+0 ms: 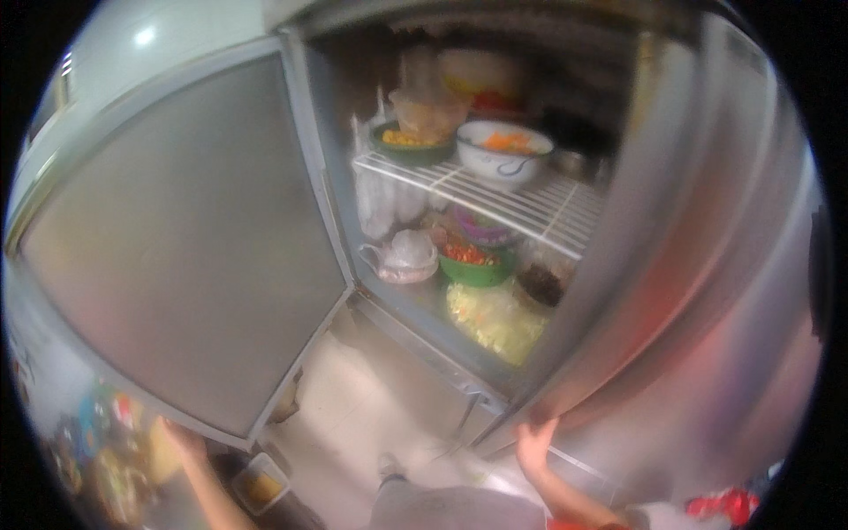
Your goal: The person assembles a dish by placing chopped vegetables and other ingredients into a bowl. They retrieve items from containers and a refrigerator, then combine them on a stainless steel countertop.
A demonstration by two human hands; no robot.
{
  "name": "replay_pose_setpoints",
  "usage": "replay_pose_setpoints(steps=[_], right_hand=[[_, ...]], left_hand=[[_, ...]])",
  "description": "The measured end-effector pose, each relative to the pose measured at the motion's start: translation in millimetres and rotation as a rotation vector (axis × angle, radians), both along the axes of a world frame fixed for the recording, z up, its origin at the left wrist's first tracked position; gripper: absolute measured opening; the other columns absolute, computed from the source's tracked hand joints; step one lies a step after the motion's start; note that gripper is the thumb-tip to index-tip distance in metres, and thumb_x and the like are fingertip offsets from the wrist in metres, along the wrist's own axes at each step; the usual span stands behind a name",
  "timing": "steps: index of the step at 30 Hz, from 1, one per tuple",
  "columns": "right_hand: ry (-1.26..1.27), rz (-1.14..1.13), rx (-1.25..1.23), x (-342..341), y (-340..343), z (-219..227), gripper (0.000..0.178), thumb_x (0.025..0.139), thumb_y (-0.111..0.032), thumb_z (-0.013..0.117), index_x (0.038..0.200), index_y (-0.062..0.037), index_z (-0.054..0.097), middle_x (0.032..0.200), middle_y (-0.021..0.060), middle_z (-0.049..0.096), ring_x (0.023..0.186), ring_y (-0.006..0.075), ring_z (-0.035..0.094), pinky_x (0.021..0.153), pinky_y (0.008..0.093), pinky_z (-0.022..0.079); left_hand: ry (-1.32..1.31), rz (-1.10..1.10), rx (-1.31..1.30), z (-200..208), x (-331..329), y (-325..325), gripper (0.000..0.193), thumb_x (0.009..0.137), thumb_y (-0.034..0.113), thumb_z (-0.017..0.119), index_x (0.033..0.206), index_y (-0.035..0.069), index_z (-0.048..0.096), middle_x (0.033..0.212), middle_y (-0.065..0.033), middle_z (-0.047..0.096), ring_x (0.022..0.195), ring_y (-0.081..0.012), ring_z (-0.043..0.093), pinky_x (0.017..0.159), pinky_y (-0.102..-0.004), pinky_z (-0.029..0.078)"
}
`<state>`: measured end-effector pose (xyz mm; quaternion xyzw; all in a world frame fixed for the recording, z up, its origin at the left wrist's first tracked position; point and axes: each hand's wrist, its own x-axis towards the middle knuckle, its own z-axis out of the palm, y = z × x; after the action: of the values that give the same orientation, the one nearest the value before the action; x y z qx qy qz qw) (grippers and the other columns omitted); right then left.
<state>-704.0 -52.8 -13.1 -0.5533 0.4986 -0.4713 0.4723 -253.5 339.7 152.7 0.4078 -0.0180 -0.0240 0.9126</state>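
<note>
A refrigerator stands in front of me. Its left door (190,238) is swung wide, and my left hand (183,439) is at that door's lower outer edge, its fingers partly hidden and blurred. My right hand (534,449) grips the near edge of the right metal door (658,309), thumb and fingers on either side. On the wire shelf (503,208) are a white bowl (499,163) with orange shreds and a dark green basket (411,152) with yellow food. Below sit a green basket (477,268) of chopped red food and a bag of pale shredded vegetable (499,318).
A clear-wrapped container (405,256) sits at the lower left inside. Pale tiled floor (340,389) lies below the fridge. At lower left are a white tub (262,484) with something yellow and blurred colourful goods (110,450). A red item (724,505) is at the lower right.
</note>
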Motion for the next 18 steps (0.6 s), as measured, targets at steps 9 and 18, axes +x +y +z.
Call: replay_pose_setpoints(steps=[9, 18], right_hand=[[-0.118, -0.489, 0.314, 63, 1, 56, 0.043, 0.077, 0.0, 0.057, 0.115, -0.0051, 0.036, 0.099, 0.0118, 0.051, 0.072, 0.02, 0.056, 0.064, 0.0327, 0.048], [0.196, -0.785, 0.087, 55, 44, 11, 0.041, 0.07, -0.01, 0.068, 0.105, -0.0029, 0.048, 0.1, 0.0138, 0.053, 0.097, 0.0246, 0.052, 0.092, 0.0368, 0.041]], left_hand=[[-0.445, 0.437, 0.876, -96, 140, -174, 0.03, 0.092, 0.011, 0.052, 0.12, -0.001, 0.052, 0.108, -0.0114, 0.061, 0.099, -0.0238, 0.058, 0.088, -0.0384, 0.05], [-1.851, -0.128, 0.321, 178, -80, -526, 0.059, 0.067, 0.008, 0.079, 0.121, -0.001, 0.054, 0.117, -0.0193, 0.056, 0.116, -0.037, 0.049, 0.099, -0.0437, 0.043]])
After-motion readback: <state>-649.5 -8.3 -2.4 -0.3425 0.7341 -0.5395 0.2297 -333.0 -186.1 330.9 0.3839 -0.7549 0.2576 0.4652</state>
